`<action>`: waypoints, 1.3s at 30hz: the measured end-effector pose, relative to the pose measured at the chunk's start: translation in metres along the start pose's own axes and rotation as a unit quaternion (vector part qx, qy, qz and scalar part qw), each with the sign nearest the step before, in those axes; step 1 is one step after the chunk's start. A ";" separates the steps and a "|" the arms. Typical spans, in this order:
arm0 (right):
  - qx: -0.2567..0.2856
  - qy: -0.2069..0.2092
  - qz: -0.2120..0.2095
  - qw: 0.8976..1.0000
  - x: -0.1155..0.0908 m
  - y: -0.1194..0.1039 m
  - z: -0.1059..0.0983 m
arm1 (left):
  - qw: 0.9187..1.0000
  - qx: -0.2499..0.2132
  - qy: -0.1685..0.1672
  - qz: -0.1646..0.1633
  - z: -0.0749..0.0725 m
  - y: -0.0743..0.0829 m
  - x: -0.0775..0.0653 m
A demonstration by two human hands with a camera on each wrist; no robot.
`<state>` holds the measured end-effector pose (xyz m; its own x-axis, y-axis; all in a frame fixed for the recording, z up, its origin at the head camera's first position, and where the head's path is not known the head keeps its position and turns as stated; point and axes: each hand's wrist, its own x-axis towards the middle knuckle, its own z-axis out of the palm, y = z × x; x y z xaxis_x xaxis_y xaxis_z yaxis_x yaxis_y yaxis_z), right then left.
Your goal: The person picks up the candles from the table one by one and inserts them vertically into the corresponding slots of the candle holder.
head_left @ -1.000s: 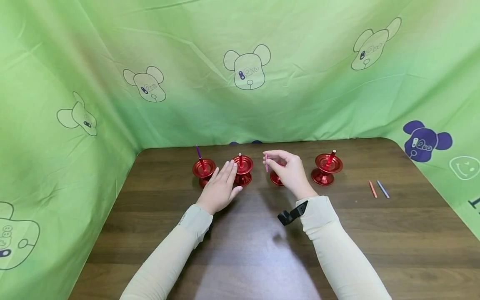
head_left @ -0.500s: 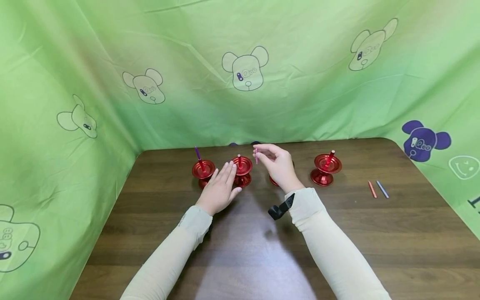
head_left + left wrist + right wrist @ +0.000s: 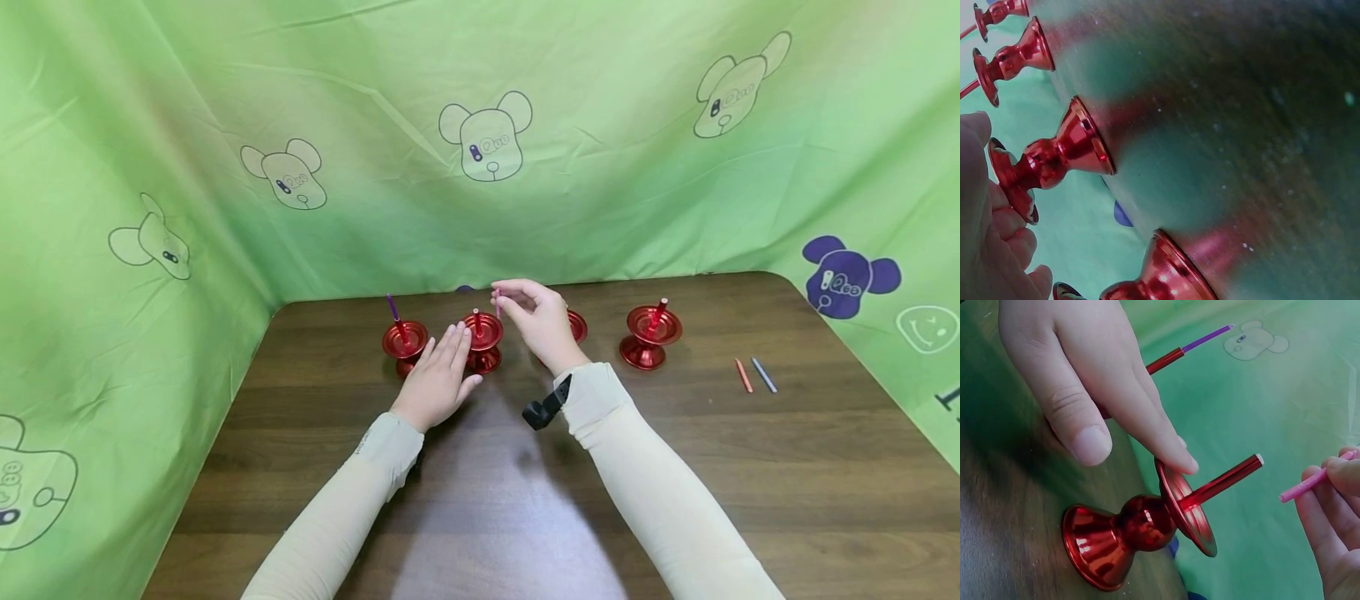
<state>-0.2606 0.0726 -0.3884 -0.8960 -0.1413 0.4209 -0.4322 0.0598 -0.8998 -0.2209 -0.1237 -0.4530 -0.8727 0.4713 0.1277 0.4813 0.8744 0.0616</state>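
My left hand (image 3: 435,383) lies with its fingers straight, fingertips at the dish rim of a shiny red metal candle holder (image 3: 487,361), second from the left. A red tube (image 3: 1225,481) with a pale tip rises from that dish. My right hand (image 3: 542,327) pinches a thin pink candle (image 3: 1307,485) between thumb and fingertips. In the right wrist view the candle's lower end is beside the tube's top, apart from it. At the far left stands another red holder (image 3: 406,340), whose tube carries a purple candle (image 3: 392,307).
A third red holder (image 3: 577,326) is partly hidden behind my right hand. Farther right stands a fourth red holder (image 3: 642,354). An orange candle (image 3: 743,376) and a blue candle (image 3: 764,375) lie on the wooden table (image 3: 810,467). Green printed cloth (image 3: 585,208) hangs behind.
My right hand has moved left with the pink candle, from in front of the third holder to beside the second holder's tube. The left hand has stayed in place.
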 end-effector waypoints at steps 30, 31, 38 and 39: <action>0.002 -0.013 0.008 1.000 0.018 0.014 0.025 | 1.000 -0.010 -0.004 -0.005 -0.002 0.000 -0.005; 0.000 -0.013 0.012 1.000 0.018 0.013 0.026 | 1.000 -0.010 -0.002 -0.004 -0.002 0.000 -0.005; -0.008 -0.018 0.028 0.999 0.020 0.015 0.025 | 1.000 -0.011 0.004 0.003 -0.003 0.002 -0.003; -0.011 -0.019 0.026 0.999 0.020 0.014 0.024 | 1.000 -0.012 0.006 0.004 -0.004 0.003 -0.003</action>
<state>-0.2823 0.0465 -0.3958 -0.9131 -0.1752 0.3681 -0.3871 0.0894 -0.9177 -0.2169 -0.1230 -0.4497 -0.8677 0.4768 0.1406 0.4902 0.8676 0.0833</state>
